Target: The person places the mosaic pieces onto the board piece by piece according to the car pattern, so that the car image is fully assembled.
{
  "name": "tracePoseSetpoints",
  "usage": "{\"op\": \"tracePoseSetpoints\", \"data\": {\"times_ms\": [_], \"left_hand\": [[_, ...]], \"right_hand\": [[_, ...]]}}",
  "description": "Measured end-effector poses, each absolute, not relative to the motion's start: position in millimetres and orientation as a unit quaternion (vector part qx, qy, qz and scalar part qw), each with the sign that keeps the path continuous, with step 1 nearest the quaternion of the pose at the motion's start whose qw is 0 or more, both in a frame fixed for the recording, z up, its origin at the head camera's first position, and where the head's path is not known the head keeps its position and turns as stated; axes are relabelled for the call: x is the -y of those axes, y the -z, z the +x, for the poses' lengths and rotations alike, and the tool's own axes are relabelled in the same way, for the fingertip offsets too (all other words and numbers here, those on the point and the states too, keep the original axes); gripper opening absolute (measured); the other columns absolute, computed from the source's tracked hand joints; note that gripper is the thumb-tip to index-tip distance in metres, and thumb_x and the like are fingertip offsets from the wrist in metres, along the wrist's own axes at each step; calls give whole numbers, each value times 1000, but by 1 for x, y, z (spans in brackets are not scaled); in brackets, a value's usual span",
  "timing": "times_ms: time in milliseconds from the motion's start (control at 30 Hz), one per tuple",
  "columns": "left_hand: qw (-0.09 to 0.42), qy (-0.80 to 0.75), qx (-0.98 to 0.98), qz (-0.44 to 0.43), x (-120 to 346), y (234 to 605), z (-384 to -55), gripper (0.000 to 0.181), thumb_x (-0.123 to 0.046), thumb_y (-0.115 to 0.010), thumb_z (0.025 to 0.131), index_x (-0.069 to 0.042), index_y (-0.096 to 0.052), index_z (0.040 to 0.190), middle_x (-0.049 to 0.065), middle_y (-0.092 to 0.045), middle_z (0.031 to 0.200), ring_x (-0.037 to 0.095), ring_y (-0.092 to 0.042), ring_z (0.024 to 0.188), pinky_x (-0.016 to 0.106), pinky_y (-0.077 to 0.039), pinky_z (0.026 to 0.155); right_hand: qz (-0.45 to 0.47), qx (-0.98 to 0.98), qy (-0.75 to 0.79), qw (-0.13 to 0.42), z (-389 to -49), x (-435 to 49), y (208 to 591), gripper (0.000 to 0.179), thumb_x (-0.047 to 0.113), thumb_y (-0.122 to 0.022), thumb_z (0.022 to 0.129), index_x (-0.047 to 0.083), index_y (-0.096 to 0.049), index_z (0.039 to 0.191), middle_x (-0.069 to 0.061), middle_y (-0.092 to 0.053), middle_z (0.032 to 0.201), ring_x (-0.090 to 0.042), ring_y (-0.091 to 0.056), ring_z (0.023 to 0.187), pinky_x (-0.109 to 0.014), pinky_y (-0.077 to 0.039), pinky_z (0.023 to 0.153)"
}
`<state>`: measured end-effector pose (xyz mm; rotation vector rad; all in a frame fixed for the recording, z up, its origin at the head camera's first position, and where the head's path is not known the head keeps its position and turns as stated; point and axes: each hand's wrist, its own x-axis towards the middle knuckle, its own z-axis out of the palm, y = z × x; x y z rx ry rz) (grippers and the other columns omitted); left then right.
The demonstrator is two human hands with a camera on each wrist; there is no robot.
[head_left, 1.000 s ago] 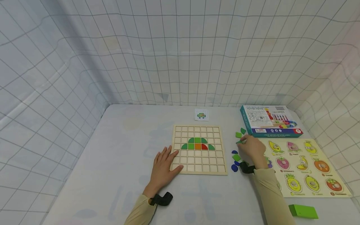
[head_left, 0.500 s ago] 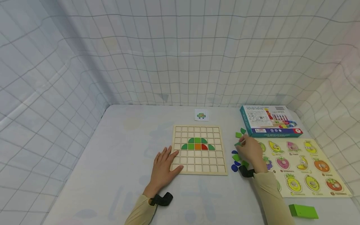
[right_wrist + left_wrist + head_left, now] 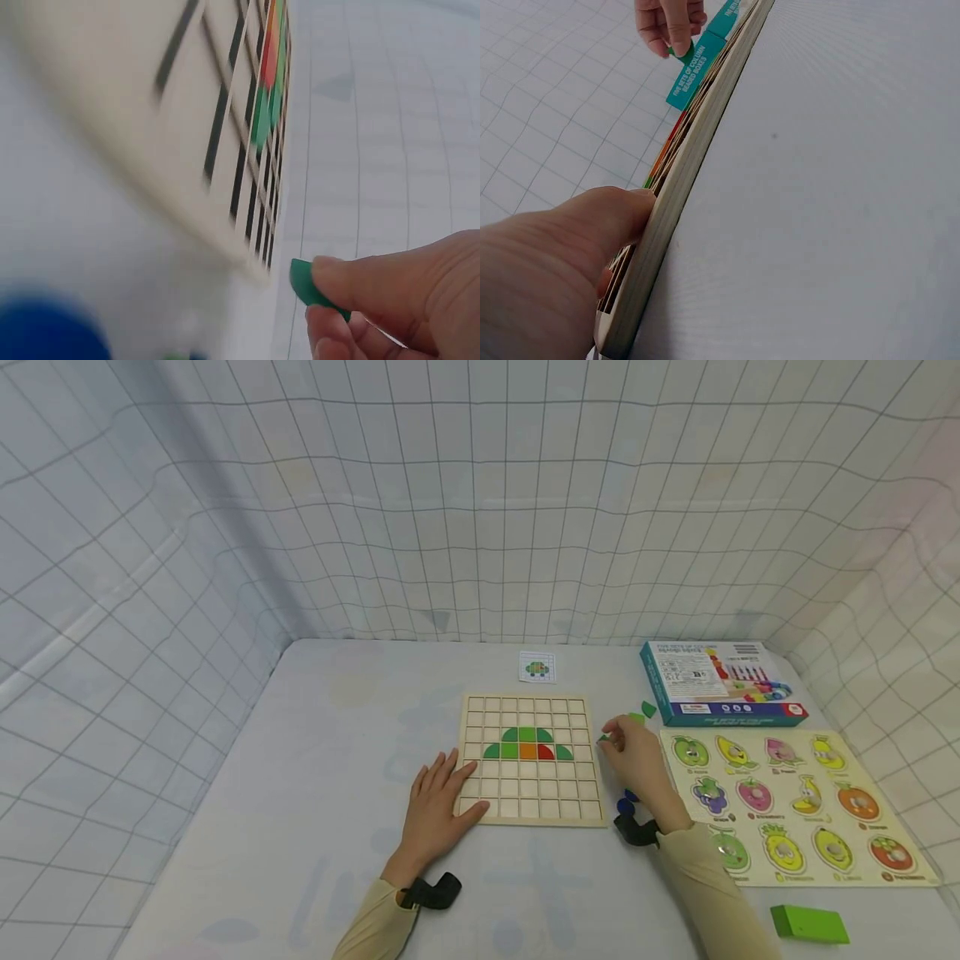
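Note:
A wooden grid board (image 3: 534, 789) lies in the middle of the table, with green, orange and red tiles (image 3: 528, 750) set in two rows as a dome shape. My left hand (image 3: 435, 810) rests at its left side, fingers spread, with the thumb on the frame. Just off the board's right edge, my right hand (image 3: 637, 762) pinches a green quarter-circle tile (image 3: 304, 286) between thumb and fingers. In the right wrist view the tile is held in the air. Loose blue pieces (image 3: 626, 807) and green tiles (image 3: 648, 709) lie around the right hand, which partly hides them.
Behind the board lies a small picture card (image 3: 537, 667) showing a similar figure on a grid. A toy box (image 3: 723, 685) stands at the back right. Nearer are a fruit puzzle board (image 3: 813, 806) and a green block (image 3: 810, 924). Grid-patterned cloth (image 3: 495, 510) encloses the table.
My right hand has picked up the green quarter-circle tile from among the loose pieces and moved left toward the board. The left hand stays in place.

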<state>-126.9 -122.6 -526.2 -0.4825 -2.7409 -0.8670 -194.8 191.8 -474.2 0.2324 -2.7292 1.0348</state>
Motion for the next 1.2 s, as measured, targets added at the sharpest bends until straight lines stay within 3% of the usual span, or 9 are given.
{"op": "tracePoseSetpoints", "data": {"times_ms": [133, 367, 567, 1200], "left_hand": [[113, 296, 934, -165, 122, 525, -127, 62, -45, -63, 88, -14, -49, 140, 15, -32, 149, 32, -21, 140, 52, -12, 110], [114, 299, 933, -166, 121, 526, -127, 62, -45, -63, 88, -13, -50, 140, 16, -33, 149, 33, -22, 139, 53, -12, 110], [117, 295, 934, -165, 122, 526, -127, 61, -45, -63, 88, -13, -50, 139, 17, -34, 148, 34, -22, 139, 53, -13, 109], [125, 295, 932, -169, 123, 529, -128, 60, -44, -64, 88, -13, -51, 138, 17, -34, 148, 34, -23, 138, 53, -13, 109]], "right_hand": [[132, 904, -392, 106, -190, -168, 473, 13, 1, -73, 81, 1, -66, 92, -3, -60, 75, -16, -55, 65, -31, -47, 59], [164, 884, -438, 24, -187, -130, 474, 11, 7, -75, 81, 7, -65, 85, 4, -63, 74, -10, -58, 64, -27, -49, 59], [173, 872, -458, -8, -188, -102, 477, 11, 9, -77, 80, 7, -66, 82, 4, -63, 73, -10, -57, 64, -25, -49, 60], [174, 873, -455, -29, -190, -65, 486, 10, 9, -75, 81, 7, -66, 83, 4, -61, 73, -8, -57, 64, -26, -49, 59]]}}
